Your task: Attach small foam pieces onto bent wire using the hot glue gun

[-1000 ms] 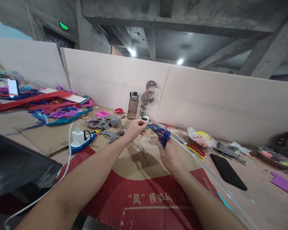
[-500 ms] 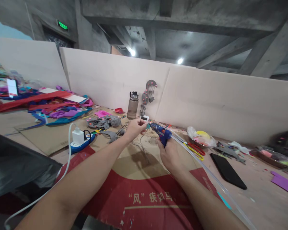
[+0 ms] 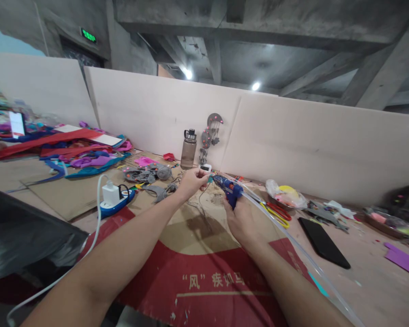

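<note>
My right hand is wrapped round the handle of a blue hot glue gun, whose nozzle points left. A long clear glue stick runs out of its back end and down past my right forearm. My left hand is closed in a pinch near the nozzle. Between its fingertips is a small teal piece, too small to name further. A thin grey cord hangs below it. Both hands are above the brown and red cardboard sheet.
Red and yellow scissors and a black phone lie to the right. A water bottle and a grey hanging ornament are at the back. A power strip with a white cable and colourful felt strips are on the left.
My hands and the glue gun have hardly moved. At the far left edge, another person's hand has shifted slightly.
</note>
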A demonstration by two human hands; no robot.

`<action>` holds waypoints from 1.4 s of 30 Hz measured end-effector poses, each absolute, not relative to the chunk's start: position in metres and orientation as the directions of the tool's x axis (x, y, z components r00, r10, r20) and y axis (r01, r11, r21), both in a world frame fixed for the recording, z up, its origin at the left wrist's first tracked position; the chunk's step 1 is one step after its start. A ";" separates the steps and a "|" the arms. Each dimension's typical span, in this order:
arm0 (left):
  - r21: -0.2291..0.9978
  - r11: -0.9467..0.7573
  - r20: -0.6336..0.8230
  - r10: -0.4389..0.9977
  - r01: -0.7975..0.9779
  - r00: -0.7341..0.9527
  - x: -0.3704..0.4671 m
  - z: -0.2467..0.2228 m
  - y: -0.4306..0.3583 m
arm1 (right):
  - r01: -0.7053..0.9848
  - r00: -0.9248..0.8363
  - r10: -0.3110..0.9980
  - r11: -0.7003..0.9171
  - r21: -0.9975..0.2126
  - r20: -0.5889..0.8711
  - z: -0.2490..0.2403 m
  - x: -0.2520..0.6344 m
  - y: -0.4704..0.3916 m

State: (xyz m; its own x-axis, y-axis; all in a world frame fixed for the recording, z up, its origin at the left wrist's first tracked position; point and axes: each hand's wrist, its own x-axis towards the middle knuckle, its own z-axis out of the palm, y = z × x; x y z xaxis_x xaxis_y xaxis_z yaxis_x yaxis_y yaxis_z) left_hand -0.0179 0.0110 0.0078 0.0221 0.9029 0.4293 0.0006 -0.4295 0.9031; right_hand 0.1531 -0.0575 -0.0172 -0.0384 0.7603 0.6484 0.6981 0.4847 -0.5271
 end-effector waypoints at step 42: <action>0.910 -0.415 0.415 0.910 -0.002 0.019 -0.019 0.011 0.007 | 0.700 0.007 0.772 0.450 -0.554 0.636 -0.017 0.154 -0.058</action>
